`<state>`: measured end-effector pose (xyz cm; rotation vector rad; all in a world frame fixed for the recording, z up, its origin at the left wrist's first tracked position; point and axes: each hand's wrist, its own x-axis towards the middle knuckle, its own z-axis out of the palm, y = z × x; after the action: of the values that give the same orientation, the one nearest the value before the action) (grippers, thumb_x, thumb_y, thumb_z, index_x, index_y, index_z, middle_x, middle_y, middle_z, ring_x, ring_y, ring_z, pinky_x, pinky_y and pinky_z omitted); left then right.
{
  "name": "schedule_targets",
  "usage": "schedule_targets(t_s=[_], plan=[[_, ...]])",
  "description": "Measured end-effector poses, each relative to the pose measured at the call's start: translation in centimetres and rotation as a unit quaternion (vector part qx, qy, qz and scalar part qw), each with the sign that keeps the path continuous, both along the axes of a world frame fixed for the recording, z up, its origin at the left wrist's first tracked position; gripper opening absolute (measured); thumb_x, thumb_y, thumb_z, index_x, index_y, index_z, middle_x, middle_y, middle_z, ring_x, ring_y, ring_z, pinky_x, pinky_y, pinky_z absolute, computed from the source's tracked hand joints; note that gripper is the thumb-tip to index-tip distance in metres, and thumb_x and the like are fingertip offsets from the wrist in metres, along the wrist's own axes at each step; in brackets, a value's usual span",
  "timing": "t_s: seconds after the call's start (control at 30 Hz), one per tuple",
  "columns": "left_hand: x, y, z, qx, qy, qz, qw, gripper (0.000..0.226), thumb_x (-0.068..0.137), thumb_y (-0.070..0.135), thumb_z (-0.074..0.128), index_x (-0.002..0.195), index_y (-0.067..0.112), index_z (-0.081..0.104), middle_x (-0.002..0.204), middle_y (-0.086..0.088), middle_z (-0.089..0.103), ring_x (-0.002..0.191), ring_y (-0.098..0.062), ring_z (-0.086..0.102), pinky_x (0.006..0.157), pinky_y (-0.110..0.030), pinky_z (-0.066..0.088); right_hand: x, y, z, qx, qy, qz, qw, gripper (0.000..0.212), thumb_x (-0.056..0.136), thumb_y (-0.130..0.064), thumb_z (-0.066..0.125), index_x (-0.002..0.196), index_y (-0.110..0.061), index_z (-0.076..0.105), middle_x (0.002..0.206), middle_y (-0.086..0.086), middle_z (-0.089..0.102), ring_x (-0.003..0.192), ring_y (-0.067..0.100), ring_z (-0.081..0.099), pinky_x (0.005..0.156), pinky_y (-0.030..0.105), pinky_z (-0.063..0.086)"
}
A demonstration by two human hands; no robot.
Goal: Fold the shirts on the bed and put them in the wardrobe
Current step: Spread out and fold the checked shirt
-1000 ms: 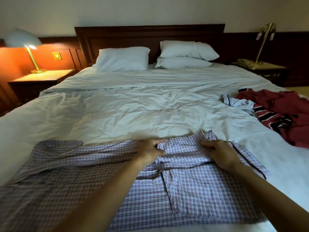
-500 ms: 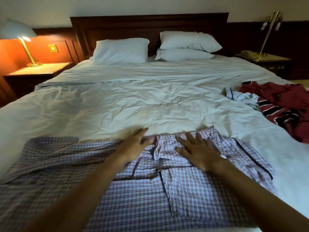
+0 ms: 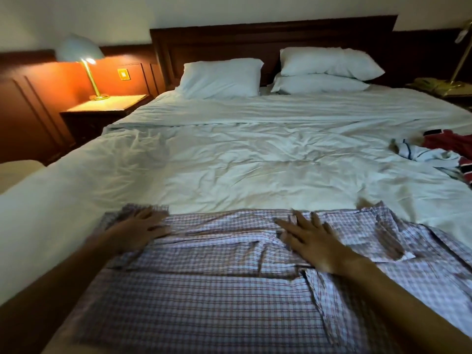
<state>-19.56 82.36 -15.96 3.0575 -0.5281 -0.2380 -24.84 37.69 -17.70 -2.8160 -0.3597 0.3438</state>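
Purple-and-white check shirt (image 3: 217, 290) lies spread across the near end of the bed (image 3: 229, 162). A strip that looks like the placket runs down its right part. All places below are given vs this shirt.

Hands:
- The left hand (image 3: 139, 231) lies flat on the shirt's far-left corner, fingers spread, pressing, gripping nothing.
- The right hand (image 3: 314, 241) lies flat near the middle of the shirt's far edge, fingers straight and splayed, also pressing, nothing pinched.
- They are well apart. Both are a bit blurred, so exact fingertip contact can't be told.

Step in hand, as I read it: smoothing the cloth before the 1st fold. To do it well:
- Sweep palms outward from the shirt's middle toward its edges.
- Push out the ridges that show btwn the two hands.
- Square up the far edge and flatten the bunched part at the shirt's far-right corner.
- The cloth looks thin and limp, so it prob. bunches if dragged. Press light and slide slow.
- Then fold the sides in, sleeves incl.

Other items: a white shirt (image 3: 426, 155) w/ dark trim and a red striped shirt (image 3: 452, 144) lie crumpled beyond the check shirt's right end, well apart from it and not yet folded. The wardrobe isn't in view. Task looks early.
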Motion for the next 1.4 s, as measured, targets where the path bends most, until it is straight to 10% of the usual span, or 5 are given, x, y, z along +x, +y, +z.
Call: schedule_targets(t_s=[0.5,0.8,0.97,1.17,1.4], plan=[[2.5,5.2,2.8,-0.325,-0.061,0.285,0.9,0.023,0.084,0.008,0.075,0.097,0.024,0.065,0.074,-0.012,0.068,0.051,-0.023,0.055,0.043,-0.022,0.04,3.9,3.5,0.2,0.01,-0.094,-0.047,0.994,0.089,0.074,-0.091,0.01,0.149,-0.047,0.028,0.155,-0.005,0.038,0.143,0.022,0.031,0.114,0.051,0.018],[2.5,8.1,10.7,0.029,-0.269,0.304,0.914,0.008,0.081,0.019,0.069,0.08,0.018,0.077,0.088,-0.005,0.073,0.083,-0.031,0.069,0.076,-0.043,0.059,4.6,2.1,-1.5,-0.008,-0.17,-0.085,0.982,0.032,0.098,-0.042,0.051,0.125,-0.025,0.058,0.119,0.004,0.053,0.116,0.029,0.048,0.095,0.044,0.034],[1.9,6.6,11.1,-0.133,-0.061,0.139,0.979,0.027,0.092,0.0,0.063,0.114,0.014,0.071,0.125,-0.014,0.065,0.11,-0.025,0.059,0.08,-0.017,0.046,4.3,1.9,-1.9,0.061,-0.189,-0.1,0.975,0.037,0.094,-0.035,0.061,0.131,-0.032,0.055,0.121,0.003,0.053,0.114,0.032,0.051,0.096,0.049,0.037],[2.2,4.1,4.9,-0.198,0.149,0.094,0.964,0.108,0.056,0.086,0.069,0.147,0.032,0.046,0.142,0.009,0.049,0.13,-0.009,0.046,0.109,-0.03,0.036,4.0,0.7,-2.8,0.08,-0.181,-0.099,0.975,0.056,0.091,-0.062,0.037,0.139,-0.036,0.048,0.132,-0.004,0.051,0.122,0.027,0.05,0.099,0.051,0.038],[5.2,6.0,3.0,-0.137,0.031,0.052,0.989,0.069,0.057,0.085,0.072,0.078,0.019,0.074,0.075,0.009,0.073,0.074,-0.009,0.069,0.078,-0.035,0.054,3.6,0.5,-3.4,0.112,-0.182,-0.095,0.972,0.062,0.085,-0.082,0.017,0.138,-0.057,0.036,0.141,-0.008,0.044,0.133,0.019,0.038,0.107,0.051,0.031]])
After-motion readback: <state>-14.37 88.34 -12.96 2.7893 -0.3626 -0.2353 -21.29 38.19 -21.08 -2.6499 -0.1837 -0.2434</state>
